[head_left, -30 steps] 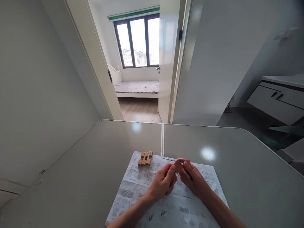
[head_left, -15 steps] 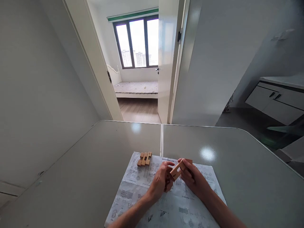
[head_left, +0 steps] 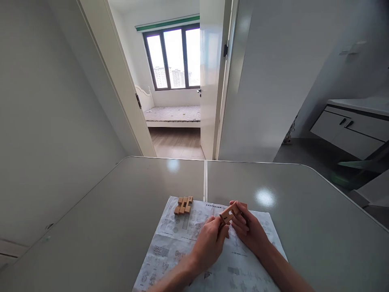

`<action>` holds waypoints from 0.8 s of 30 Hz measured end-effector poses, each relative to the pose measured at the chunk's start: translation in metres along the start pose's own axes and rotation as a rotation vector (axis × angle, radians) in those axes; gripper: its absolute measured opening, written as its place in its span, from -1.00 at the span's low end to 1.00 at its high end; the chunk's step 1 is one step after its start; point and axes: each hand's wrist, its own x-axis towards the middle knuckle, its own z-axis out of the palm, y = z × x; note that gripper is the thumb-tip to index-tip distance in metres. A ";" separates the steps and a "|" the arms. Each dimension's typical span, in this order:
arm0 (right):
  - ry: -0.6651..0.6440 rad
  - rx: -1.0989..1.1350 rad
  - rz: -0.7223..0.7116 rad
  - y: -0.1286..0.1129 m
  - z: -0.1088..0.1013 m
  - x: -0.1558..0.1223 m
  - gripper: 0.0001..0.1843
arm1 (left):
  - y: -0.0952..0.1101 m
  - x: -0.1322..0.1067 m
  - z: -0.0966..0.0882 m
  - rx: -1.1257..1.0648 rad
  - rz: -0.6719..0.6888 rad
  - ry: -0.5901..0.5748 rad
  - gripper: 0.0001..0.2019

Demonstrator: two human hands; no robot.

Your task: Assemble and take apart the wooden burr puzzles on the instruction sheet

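As right hand (head_left: pixel 251 232) holds wooden block (head_left: pixel 227 215), left hand (head_left: pixel 210 240), newly curled.

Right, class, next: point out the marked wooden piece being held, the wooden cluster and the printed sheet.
Marked wooden piece (head_left: pixel 227 214): head view, on the face beside its dark mark.
Wooden cluster (head_left: pixel 182 209): head view, on the near end of its middle piece.
Printed sheet (head_left: pixel 176 234): head view, on the paper's left part.

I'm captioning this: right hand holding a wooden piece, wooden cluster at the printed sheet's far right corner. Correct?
Not quite: the head view shows the wooden cluster at the far left corner of the printed sheet. The right hand is indeed holding a wooden piece.
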 end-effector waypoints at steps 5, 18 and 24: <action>-0.022 0.009 0.010 0.001 0.001 -0.001 -0.75 | -0.005 0.001 0.006 0.251 0.032 0.048 -0.91; -0.050 -0.051 0.005 0.002 -0.003 0.000 -0.75 | -0.001 -0.002 0.005 0.374 0.075 0.051 -0.79; -0.045 -0.075 0.007 0.002 0.002 -0.001 -0.73 | 0.010 -0.002 -0.001 0.269 0.067 0.083 -0.78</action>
